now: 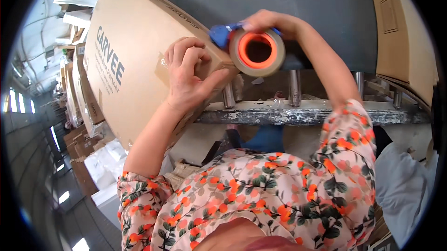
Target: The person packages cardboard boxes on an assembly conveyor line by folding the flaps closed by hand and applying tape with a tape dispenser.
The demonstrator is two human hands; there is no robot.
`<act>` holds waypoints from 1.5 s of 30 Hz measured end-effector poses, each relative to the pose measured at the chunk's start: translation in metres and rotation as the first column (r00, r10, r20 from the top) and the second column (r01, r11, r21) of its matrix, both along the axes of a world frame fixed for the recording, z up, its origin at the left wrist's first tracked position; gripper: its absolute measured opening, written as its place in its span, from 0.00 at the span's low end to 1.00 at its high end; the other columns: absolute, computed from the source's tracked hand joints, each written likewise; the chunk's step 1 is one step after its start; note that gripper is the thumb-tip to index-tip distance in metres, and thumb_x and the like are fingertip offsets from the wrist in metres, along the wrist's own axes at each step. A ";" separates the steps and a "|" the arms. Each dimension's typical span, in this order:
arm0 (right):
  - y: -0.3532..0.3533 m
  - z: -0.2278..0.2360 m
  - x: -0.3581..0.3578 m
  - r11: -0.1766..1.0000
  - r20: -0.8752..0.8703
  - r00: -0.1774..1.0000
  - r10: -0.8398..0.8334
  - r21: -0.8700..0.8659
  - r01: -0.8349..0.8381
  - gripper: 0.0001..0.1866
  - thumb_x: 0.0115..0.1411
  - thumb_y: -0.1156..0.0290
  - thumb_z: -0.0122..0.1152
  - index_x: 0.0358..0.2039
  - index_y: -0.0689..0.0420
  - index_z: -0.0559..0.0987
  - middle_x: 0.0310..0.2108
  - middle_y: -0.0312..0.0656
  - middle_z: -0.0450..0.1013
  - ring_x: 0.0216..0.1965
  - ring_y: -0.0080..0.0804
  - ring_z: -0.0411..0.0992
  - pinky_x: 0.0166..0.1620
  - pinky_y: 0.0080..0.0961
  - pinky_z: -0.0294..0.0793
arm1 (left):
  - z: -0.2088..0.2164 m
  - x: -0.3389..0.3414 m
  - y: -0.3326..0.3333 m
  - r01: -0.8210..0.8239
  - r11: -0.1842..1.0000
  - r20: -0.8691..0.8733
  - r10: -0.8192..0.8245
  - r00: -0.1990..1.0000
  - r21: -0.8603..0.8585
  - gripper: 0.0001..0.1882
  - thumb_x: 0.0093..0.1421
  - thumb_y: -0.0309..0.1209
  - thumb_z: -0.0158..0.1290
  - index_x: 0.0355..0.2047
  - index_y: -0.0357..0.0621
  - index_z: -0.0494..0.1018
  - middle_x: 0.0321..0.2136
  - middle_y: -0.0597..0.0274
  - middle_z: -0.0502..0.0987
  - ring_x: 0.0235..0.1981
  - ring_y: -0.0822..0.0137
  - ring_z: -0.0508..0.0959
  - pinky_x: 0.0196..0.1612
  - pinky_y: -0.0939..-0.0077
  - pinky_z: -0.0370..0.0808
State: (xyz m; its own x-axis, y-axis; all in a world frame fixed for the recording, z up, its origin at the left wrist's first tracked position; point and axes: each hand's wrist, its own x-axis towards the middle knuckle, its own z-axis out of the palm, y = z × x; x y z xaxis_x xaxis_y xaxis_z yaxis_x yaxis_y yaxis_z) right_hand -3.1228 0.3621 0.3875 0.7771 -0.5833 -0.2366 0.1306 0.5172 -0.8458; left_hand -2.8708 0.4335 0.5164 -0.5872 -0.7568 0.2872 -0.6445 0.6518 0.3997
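A large brown cardboard box (135, 46) stands tilted on the left, dark print on its faces. My left hand (188, 71) grips its near corner, fingers bent on one face and the thumb along the edge. A strip of clear tape (162, 70) shows beside those fingers. In my right hand (265, 20) is a blue tape dispenser (221, 34), the fingers closed around its upper part. It carries a thick roll of tan tape (280, 53) with an orange core. The dispenser's head lies against the box edge, close to my left hand; whether it touches cannot be made out.
Beyond my hands lies a dark grey conveyor belt (316, 13), with metal rollers (294, 88) and a worn metal rail (307, 113) on my side. Another cardboard box (396, 32) stands at the right. Stacked cartons (79, 92) and white wrapped packages (107, 160) line the left.
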 end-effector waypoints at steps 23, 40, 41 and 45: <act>0.032 0.037 -0.051 0.939 0.112 0.949 -0.294 0.222 0.264 0.23 0.59 0.55 0.54 0.39 0.65 0.78 0.31 0.41 0.77 0.31 0.21 0.76 0.30 0.14 0.76 | -0.005 0.048 -0.012 0.162 0.987 0.003 -0.162 0.987 -0.018 0.20 0.43 0.39 0.65 0.30 0.43 0.69 0.46 0.53 0.69 0.50 0.50 0.67 0.53 0.56 0.63; 0.188 0.088 0.011 0.531 -0.220 0.573 -0.790 0.224 0.817 0.15 0.59 0.58 0.58 0.38 0.57 0.76 0.26 0.36 0.74 0.22 0.20 0.71 0.25 0.17 0.73 | -0.031 -0.037 -0.048 0.195 0.971 -0.084 -0.207 0.975 -0.137 0.17 0.50 0.41 0.61 0.33 0.41 0.73 0.40 0.55 0.73 0.43 0.54 0.71 0.49 0.61 0.66; 0.189 0.086 0.004 0.447 -0.205 0.471 -0.858 0.154 0.881 0.16 0.58 0.58 0.59 0.39 0.57 0.76 0.28 0.36 0.74 0.25 0.21 0.73 0.29 0.19 0.75 | -0.027 -0.047 -0.051 0.309 0.947 -0.190 -0.288 0.939 0.092 0.18 0.53 0.41 0.59 0.36 0.40 0.74 0.42 0.54 0.74 0.45 0.54 0.72 0.49 0.62 0.68; 0.164 0.098 -0.062 0.363 -0.068 0.373 -0.925 0.119 0.924 0.18 0.61 0.58 0.55 0.44 0.59 0.76 0.37 0.38 0.77 0.36 0.27 0.76 0.44 0.25 0.76 | -0.019 -0.040 -0.039 0.323 0.933 -0.275 -0.272 0.922 0.160 0.18 0.59 0.38 0.56 0.44 0.38 0.74 0.48 0.51 0.75 0.50 0.54 0.73 0.50 0.64 0.71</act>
State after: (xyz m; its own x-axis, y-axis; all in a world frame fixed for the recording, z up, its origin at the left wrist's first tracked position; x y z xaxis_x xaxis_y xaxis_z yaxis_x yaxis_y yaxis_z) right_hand -3.1850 0.5259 0.4855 -0.2292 -0.9055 -0.3570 0.5989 0.1580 -0.7851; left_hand -2.9107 0.3944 0.4972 -0.7243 -0.6142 0.3132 -0.2987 0.6890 0.6604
